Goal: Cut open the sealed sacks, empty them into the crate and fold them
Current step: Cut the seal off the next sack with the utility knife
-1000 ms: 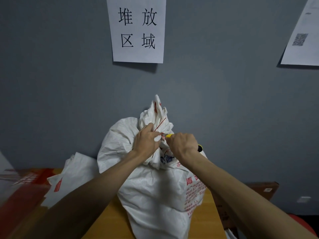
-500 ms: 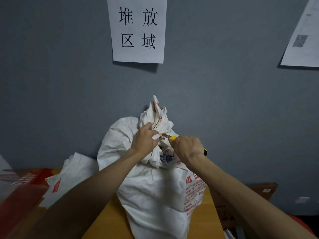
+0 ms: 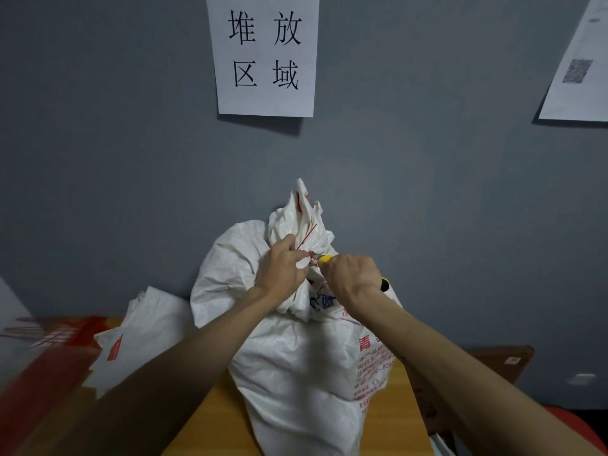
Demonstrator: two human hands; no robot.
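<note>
White sack (image 3: 296, 373) with red print; yellow-and-black knife (image 3: 325, 258); grey wall (image 3: 131, 159).

**A:** what's the room like?
**B:** plain grey-blue wall (image 3: 131, 159), dim flat light. white paper sign (image 3: 265, 57) with black characters on it up top, another sheet (image 3: 579, 70) with a QR code far right.
**A:** furniture?
**B:** orange-wood surface (image 3: 210, 422) against the wall, brown cardboard box (image 3: 500, 360) just right of it.

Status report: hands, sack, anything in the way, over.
Left hand grips neck of sack; right hand grips yellow knife, tip at the red tie. Sack upright on table, not yet open. Nothing blocks the cut.
</note>
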